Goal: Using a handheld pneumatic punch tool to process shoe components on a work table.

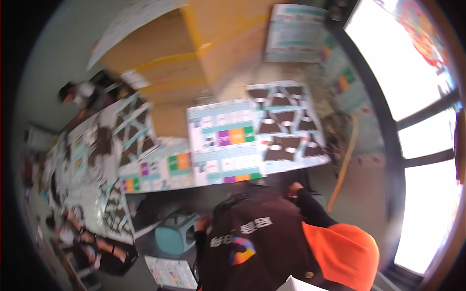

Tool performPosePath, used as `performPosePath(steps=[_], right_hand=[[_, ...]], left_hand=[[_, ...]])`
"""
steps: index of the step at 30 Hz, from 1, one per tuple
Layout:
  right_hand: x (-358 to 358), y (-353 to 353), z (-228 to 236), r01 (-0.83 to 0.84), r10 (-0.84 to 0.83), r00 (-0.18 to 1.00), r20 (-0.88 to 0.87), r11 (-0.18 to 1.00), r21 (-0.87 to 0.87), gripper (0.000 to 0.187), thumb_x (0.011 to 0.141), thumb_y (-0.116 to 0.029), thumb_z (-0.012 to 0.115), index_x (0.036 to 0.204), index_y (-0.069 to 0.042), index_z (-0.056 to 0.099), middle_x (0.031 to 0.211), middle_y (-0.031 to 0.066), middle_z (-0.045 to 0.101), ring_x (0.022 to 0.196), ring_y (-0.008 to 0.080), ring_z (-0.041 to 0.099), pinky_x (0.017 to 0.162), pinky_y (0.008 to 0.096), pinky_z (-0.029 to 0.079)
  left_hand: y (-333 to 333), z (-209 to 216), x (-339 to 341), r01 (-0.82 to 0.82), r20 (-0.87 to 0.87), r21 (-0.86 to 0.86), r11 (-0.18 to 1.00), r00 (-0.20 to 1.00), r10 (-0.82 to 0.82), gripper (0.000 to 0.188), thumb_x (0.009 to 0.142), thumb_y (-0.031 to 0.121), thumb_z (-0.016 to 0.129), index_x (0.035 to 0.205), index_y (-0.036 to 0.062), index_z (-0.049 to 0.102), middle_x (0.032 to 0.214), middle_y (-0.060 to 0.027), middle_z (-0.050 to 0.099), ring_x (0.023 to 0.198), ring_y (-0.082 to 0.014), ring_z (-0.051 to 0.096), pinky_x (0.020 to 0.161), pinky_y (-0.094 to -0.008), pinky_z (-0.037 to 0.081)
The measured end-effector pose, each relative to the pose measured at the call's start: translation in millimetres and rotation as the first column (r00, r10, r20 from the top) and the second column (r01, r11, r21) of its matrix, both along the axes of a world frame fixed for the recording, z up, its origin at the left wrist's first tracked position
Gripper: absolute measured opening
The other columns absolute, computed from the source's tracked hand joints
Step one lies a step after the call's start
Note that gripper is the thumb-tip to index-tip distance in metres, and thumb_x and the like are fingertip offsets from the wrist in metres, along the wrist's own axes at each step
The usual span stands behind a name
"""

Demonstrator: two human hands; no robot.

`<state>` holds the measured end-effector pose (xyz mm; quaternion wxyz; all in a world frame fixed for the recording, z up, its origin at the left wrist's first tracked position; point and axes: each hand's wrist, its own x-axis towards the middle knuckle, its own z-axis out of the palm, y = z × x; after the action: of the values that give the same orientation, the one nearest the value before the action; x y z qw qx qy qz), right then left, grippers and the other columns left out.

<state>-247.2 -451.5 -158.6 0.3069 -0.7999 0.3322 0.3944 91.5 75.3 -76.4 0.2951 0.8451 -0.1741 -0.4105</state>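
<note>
My right hand [294, 189] is by the near edge of the table, below a sheet with dark brown cut-out shapes [283, 116]. Its fingers look curled; whatever they may hold is hidden. Low at my side, my left hand [202, 223] hangs close to a teal stool [177, 235], its fingers blurred and partly covered. My dark apron [262, 228] fills the lower middle, with an orange sleeve [347, 252] over my right arm. On the table ahead, a white printed sheet with coloured blocks [221, 119] lies beside the brown-shaped sheet, apart from both hands.
Large cardboard with yellow tape [170, 63] covers the far side. More printed sheets [160, 162] continue leftward. People [87, 97] sit at the left, others [92, 247] lower down. A bent yellow strip [344, 165] stands at right, before bright windows [427, 203].
</note>
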Motion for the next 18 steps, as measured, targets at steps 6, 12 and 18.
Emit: performPosePath(steps=[6, 12, 18], right_hand=[[1.4, -25.6, 33.9, 0.457, -0.520, 0.798, 0.305, 0.852, 0.256, 0.017, 0.076, -0.029, 0.072, 0.080, -0.013, 0.077, 0.088, 0.0150, 0.073, 0.086, 0.0371, 0.070, 0.076, 0.0489, 0.058], [21.7, -48.6, 22.9, -0.285, 0.423, 0.690, 0.588, 0.905, -0.316, 0.017, 0.082, -0.025, 0.074, 0.085, -0.008, 0.074, 0.084, 0.0147, 0.073, 0.080, 0.0335, 0.072, 0.067, 0.0456, 0.058], [49.7, -47.2, 39.8, -0.283, 0.320, 0.801, 0.506, 0.947, -0.151, 0.019, 0.075, -0.029, 0.078, 0.084, -0.013, 0.077, 0.091, 0.0147, 0.074, 0.090, 0.0360, 0.071, 0.076, 0.0480, 0.057]], left_hand=[[-33.0, -22.9, -14.9, 0.392, 0.193, 0.245, 0.887, 0.877, -0.441, 0.024, 0.091, 0.027, 0.065, 0.094, 0.0055, 0.074, 0.103, -0.0152, 0.074, 0.094, -0.0341, 0.072, 0.083, -0.0456, 0.059], [-28.1, 12.2, -29.9, -0.428, -0.188, 0.135, 0.894, 0.874, 0.447, 0.031, 0.094, 0.029, 0.062, 0.104, 0.0040, 0.077, 0.091, -0.0139, 0.077, 0.082, -0.0279, 0.074, 0.079, -0.0399, 0.058], [-0.7, 0.0, -54.1, -0.489, -0.207, 0.196, 0.850, 0.826, 0.524, 0.034, 0.093, 0.034, 0.064, 0.097, 0.0031, 0.077, 0.083, -0.0114, 0.076, 0.078, -0.0237, 0.075, 0.072, -0.0392, 0.058]])
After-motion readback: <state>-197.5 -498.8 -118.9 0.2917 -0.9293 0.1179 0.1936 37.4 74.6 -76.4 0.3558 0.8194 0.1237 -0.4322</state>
